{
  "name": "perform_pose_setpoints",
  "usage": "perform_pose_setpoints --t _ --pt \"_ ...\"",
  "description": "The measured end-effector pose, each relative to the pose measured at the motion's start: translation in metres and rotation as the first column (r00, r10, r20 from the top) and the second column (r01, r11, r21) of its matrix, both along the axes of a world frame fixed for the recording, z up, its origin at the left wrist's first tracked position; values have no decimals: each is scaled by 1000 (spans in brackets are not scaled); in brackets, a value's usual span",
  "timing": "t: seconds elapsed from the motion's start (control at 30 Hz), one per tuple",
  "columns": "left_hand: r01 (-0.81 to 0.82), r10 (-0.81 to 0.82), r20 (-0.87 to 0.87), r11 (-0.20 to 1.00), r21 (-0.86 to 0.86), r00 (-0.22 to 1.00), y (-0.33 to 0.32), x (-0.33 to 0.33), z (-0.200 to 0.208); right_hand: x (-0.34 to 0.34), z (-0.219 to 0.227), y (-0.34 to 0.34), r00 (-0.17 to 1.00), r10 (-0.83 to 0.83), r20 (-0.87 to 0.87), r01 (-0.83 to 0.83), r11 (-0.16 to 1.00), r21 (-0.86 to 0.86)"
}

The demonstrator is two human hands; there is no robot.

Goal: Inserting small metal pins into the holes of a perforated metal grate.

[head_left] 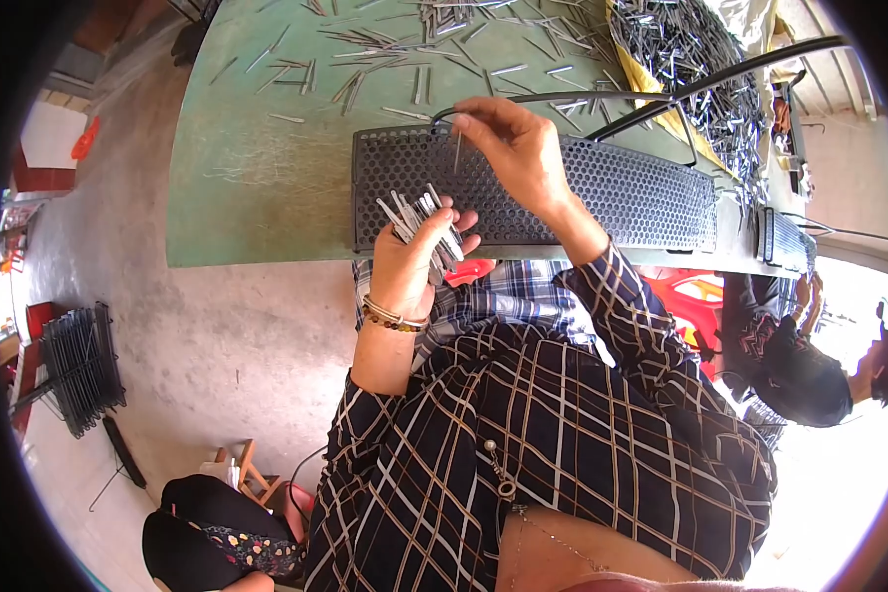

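Observation:
My left hand [405,261] is wrapped round a bunch of slim grey metal pieces [426,222], their ends fanning out above the thumb. Up and to the right, my right hand [525,158] pinches one thin metal piece [458,154], which points down over the left part of a long black rack [622,192]. Rows of small round holes cover the rack's top. Whether the piece's lower end has entered a hole is too small to tell. Both hands are near the rack, which lies along the table's near edge.
Loose metal pieces [365,49] lie scattered over the green table [257,187]. A big pile of them [691,59] fills a yellow-edged sack at the far right. A black rod frame [740,71] rises from the rack. People [789,355] sit at right and lower left [192,528].

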State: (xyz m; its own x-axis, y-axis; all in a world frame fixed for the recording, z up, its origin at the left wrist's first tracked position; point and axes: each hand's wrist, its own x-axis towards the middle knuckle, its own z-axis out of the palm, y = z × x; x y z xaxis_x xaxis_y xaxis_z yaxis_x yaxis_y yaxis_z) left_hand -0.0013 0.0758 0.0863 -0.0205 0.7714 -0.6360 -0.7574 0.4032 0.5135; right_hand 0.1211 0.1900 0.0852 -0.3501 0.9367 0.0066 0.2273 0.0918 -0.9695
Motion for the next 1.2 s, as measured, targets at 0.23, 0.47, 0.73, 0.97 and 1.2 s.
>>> perform_pose_setpoints --t 0.23,0.47,0.73,0.97,1.2 --pt "81 -80 39 996 -29 996 -4 -1 0 -20 -31 6 988 -107 114 50 906 420" --pt "91 -89 51 995 -37 995 -4 -4 5 -21 -43 1 964 -101 246 -61 814 577" --pt "65 -59 107 997 -46 992 -7 -8 7 -21 -36 -2 950 -42 310 -147 815 561" --pt "81 -81 52 997 1 995 -6 -6 2 -16 -30 -5 956 -75 283 -80 863 499" --pt "73 -74 22 997 28 997 -5 -4 -4 3 -2 -16 943 332 6 -320 913 -253"
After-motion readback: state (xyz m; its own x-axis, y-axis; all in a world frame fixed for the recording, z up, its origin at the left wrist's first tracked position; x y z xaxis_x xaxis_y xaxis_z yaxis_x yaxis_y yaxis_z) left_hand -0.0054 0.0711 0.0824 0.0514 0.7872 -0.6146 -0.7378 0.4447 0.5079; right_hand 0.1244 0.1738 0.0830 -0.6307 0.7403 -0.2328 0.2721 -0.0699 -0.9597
